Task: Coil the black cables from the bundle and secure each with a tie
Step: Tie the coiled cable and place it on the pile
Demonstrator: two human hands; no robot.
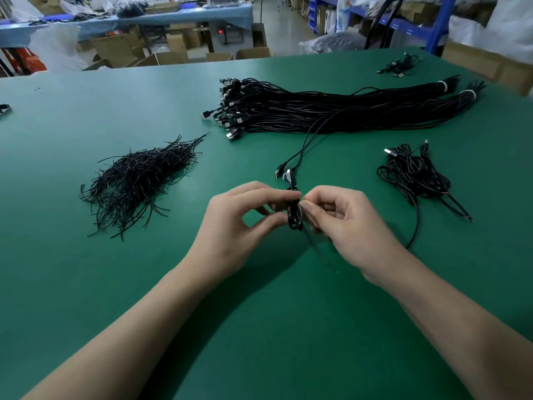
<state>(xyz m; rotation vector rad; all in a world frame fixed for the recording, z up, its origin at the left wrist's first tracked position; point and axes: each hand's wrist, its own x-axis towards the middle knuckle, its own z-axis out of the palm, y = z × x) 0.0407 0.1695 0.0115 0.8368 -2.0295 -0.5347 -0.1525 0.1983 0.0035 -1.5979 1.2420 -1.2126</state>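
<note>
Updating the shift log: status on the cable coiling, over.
Left hand and right hand both pinch the coiled cable. Blurred strand hangs below, likely the tie. Bundle lies behind. Nothing blocking.

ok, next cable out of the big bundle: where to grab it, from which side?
Take the plug that sticks out alone at the bundle's left end, pinching its body from the open left side. Plugs lie loose and fanned there, while white bands tie the right end, so a cable likely slides out leftward. Left hand and right hand grip the coiled cable.
</note>
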